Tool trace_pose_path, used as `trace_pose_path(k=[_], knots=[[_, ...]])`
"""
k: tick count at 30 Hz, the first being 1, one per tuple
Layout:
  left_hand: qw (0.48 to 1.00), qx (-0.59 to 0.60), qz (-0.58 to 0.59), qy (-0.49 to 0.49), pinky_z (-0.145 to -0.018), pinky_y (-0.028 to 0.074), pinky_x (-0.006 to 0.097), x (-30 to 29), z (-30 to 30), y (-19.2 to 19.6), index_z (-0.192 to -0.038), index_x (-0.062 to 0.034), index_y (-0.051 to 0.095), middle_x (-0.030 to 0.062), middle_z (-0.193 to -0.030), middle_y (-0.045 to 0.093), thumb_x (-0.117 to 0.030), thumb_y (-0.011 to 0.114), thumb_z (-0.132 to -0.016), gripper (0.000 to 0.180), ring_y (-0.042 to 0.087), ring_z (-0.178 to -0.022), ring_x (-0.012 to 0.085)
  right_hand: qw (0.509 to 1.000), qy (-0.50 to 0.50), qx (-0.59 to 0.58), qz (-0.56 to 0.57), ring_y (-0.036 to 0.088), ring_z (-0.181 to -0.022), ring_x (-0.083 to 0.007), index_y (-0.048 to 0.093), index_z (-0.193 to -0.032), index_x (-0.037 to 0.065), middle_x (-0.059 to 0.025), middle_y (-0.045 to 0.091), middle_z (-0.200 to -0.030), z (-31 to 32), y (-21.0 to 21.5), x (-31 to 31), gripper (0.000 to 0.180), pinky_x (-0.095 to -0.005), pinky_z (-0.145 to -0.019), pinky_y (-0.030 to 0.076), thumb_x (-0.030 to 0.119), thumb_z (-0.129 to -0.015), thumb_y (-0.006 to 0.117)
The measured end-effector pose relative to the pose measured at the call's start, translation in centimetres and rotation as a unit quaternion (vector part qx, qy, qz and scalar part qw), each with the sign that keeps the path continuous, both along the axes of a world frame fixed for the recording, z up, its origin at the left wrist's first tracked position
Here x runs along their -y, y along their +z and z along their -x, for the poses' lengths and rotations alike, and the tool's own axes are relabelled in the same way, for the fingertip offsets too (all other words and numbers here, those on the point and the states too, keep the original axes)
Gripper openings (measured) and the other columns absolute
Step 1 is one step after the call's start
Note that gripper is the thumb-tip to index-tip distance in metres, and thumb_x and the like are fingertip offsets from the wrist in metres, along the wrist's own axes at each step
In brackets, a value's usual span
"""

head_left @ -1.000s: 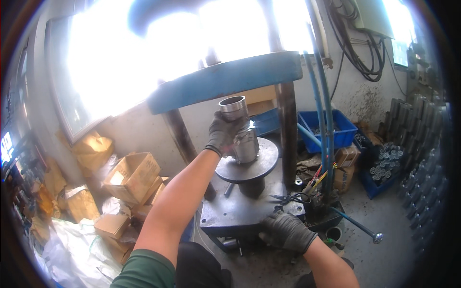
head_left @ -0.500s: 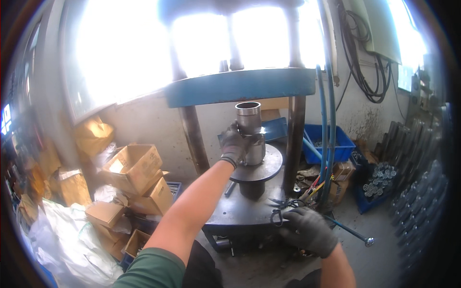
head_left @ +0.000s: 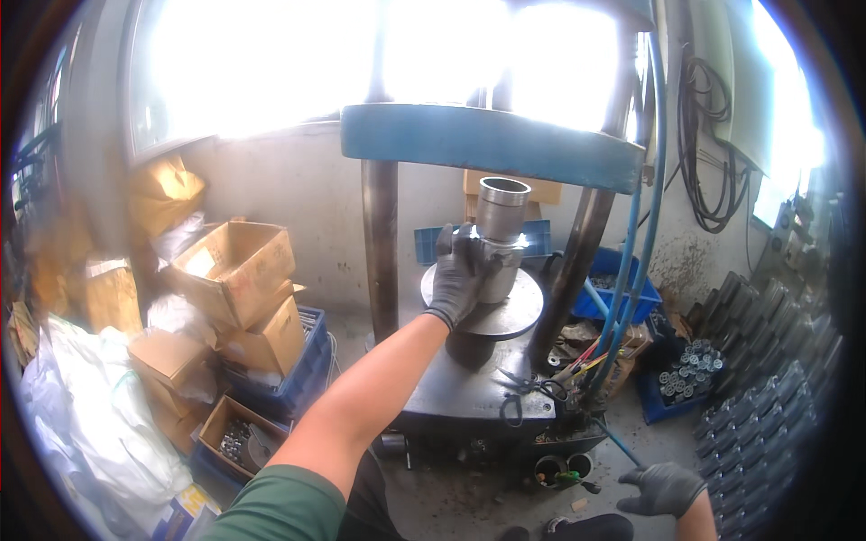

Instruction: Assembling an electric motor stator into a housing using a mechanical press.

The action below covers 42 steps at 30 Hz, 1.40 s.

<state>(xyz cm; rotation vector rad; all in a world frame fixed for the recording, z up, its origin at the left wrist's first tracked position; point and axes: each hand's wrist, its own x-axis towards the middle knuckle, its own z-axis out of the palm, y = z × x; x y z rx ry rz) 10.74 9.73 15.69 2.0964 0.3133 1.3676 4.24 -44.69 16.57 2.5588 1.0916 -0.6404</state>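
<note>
A metal cylinder (head_left: 502, 215) stands upright near the centre of the frame, its open end up, on a round plate (head_left: 523, 311). The gloved left hand (head_left: 463, 275) overlaps its left side; the fingers are mostly extended and parted, not wrapped around it, and I cannot tell how firmly they touch. The plate sits above a metal table (head_left: 442, 392), where a pair of scissors (head_left: 530, 386) lies near the right front corner.

A blue crossbeam (head_left: 492, 142) spans above, between two dark posts. At the lower right of the frame, the gloved right hand (head_left: 666, 490) is at the end of a blue rod (head_left: 618, 442); its fingers are bent, but I cannot tell whether they have closed on it.

Farther out, cardboard boxes (head_left: 239, 270) are piled at the left of the frame, with white sacks (head_left: 99, 424) at lower left. On the right are a blue bin of round metal parts (head_left: 690, 371), rows of dark metal pieces (head_left: 753, 433) and, higher up, looped cables (head_left: 699, 180).
</note>
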Motion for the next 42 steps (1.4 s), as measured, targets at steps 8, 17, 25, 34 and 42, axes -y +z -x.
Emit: trace_pose_path(k=[8,17,25,34,42], knots=[[0.955,0.095,0.221,-0.175,-0.119,0.046,0.037,-1.5,-0.9,-1.3,-0.171,-0.007,0.006,0.0189,-0.158,0.043,-0.032,0.097,-0.079,0.132,0.051,-0.143,0.0273,0.969,-0.087,-0.053,-0.224,0.073,-0.089,-0.0441,0.077,-0.098,0.005,-0.0229,0.075,-0.092,3.9,-4.8,2.5,0.023,-0.0521,-0.082,0.059,0.026,-0.087,0.078],[0.932,0.039,0.283,-0.222,-0.114,0.051,0.037,-1.7,-0.3,-0.4,-0.171,-0.008,0.005,0.0168,-0.149,0.054,-0.027,0.097,-0.081,0.131,0.058,-0.136,0.026,0.949,-0.12,-0.028,-0.29,0.073,-0.075,-0.0424,0.076,-0.093,0.002,-0.0256,0.071,-0.08,4.1,-6.4,3.5,0.016,-0.0491,-0.067,0.055,0.018,-0.093,0.074],[0.947,0.082,0.233,-0.207,-0.121,0.044,0.039,-1.3,-0.6,-0.8,-0.17,0.0022,0.002,0.0276,-0.158,0.042,-0.052,0.096,-0.076,0.144,0.049,-0.147,0.0345,0.948,-0.112,-0.027,-0.298,0.072,-0.072,-0.0421,0.076,-0.094,0.001,-0.0262,0.07,-0.077,3.8,-5.7,3.4,0.015,-0.0481,-0.065,0.054,0.016,-0.095,0.073],[0.978,0.071,0.118,-0.155,-0.118,0.046,0.043,-1.8,-0.9,-0.9,-0.17,0.0006,0.008,0.0192,-0.144,0.054,-0.038,0.093,-0.083,0.127,0.053,-0.139,0.0333,0.951,-0.15,-0.088,-0.255,0.074,-0.08,-0.0409,0.076,-0.098,0.002,-0.0244,0.073,-0.085,2.7,-4.0,3.5,0.012,-0.0463,-0.07,0.055,0.013,-0.096,0.071],[0.999,-0.025,0.021,-0.033,-0.112,0.05,0.052,-0.2,0.8,0.3,-0.168,-0.0074,0.024,0.0306,-0.143,0.051,-0.053,0.081,-0.09,0.108,0.059,-0.13,0.0471,0.932,-0.225,-0.068,-0.277,0.073,-0.065,-0.0187,0.082,-0.102,0.003,-0.0119,0.075,-0.074,1.9,-0.8,1.9,0.023,-0.0342,-0.066,0.058,0.006,-0.086,0.066]])
